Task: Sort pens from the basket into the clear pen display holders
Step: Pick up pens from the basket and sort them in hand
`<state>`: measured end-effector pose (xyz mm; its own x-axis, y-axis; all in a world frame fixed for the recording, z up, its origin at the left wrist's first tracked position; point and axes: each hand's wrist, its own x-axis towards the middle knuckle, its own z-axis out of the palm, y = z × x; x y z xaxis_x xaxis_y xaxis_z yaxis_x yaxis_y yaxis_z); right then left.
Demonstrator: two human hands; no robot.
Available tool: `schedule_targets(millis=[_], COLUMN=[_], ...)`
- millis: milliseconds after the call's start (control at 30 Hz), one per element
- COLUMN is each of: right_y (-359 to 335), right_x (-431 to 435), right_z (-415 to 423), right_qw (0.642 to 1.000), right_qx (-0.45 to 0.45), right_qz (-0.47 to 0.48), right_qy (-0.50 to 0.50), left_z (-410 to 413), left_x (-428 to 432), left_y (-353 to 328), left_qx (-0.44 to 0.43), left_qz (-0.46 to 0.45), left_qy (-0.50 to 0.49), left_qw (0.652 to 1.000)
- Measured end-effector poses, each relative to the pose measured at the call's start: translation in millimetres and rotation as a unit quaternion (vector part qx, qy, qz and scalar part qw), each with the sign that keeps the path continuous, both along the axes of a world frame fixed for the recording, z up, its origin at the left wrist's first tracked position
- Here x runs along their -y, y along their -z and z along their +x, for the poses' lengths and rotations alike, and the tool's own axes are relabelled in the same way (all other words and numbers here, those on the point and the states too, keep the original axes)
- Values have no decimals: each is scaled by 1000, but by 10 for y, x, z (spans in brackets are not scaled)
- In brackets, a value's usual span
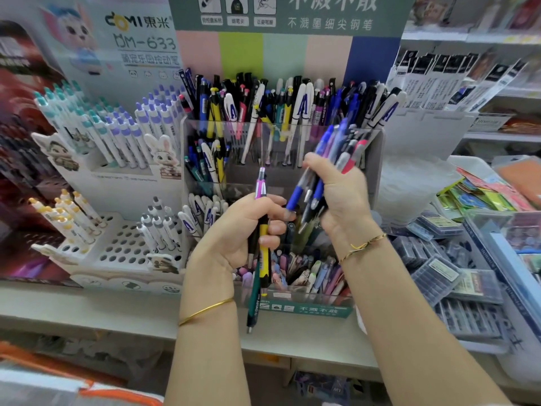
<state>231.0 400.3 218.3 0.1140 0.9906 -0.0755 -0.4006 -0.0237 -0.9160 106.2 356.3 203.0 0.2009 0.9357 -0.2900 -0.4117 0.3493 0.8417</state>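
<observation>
We judge it midway: the clear display holder (376, 155) at frame centre looks well stocked. The left hand (246, 230) grips a few pens (265, 253) at lower centre. The right hand (341, 194) clutches a mostly blue bundle (336, 145) before the holder, all unsorted; we can't make out the basket.

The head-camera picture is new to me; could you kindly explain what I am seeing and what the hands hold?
There is no machine here: a person wears one camera on the head, looking forward and down at their bare hands. The left hand grips a few pens, purple, yellow and dark green. The right hand grips a bundle of mostly blue pens. Behind them, on a shop shelf, stands a clear tiered pen holder holding many pens, with white pen racks to its left.
</observation>
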Motion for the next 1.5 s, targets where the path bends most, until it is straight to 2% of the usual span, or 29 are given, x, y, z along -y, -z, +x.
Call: schedule_targets(millis=[100, 200, 300, 467, 633, 800, 933, 1033, 1133, 1200, 1300, 1400, 1500], right_y=[-32, -28, 33, 115, 92, 61, 0, -75, -119, -143, -184, -195, -191], right_x=[-60, 37, 136, 164, 184, 189, 180, 155, 125, 112, 88, 61, 41], right_z=[139, 188, 164, 157, 231, 298, 355, 442, 500, 508, 495, 482, 474], right_qw=[996, 992, 979, 947, 922, 881, 899, 906, 909, 905, 905, 922, 938], right_qx=[56, 104, 126, 173, 177, 256, 251, 283, 312, 330, 323, 273, 225], right_qz=[37, 36, 11, -24, -50, -34, -7, 14, 23, 32, 38, 36, 26], right_qy=[53, -56, -158, -268, -342, -397, -358, -316, -275, -268, -273, -272, -261], left_z=[-70, -115, -129, -101, -104, -52, -32, -65, -90, -93, -54, -10, 10], left_x=[-28, -93, -155, -238, -292, -313, -265, -222, -192, -142, -60, -15, -2], left_y=[52, 46, 10, -16, -16, -121, -177, -158, -160, -212, -260, -241, -239], left_qx=[29, 119, 209, 289, 290, 250, 243, 166, 1, -103, -231, -323, -380], left_qz=[-25, -13, -6, 1, 12, 44, 54, 77, 118, 144, 177, 176, 184], left_qy=[-86, -175, -260, -350, -418, -481, -479, -479, -470, -411, -249, -134, -102], left_qw=[996, 977, 943, 891, 861, 839, 842, 859, 875, 894, 924, 920, 901])
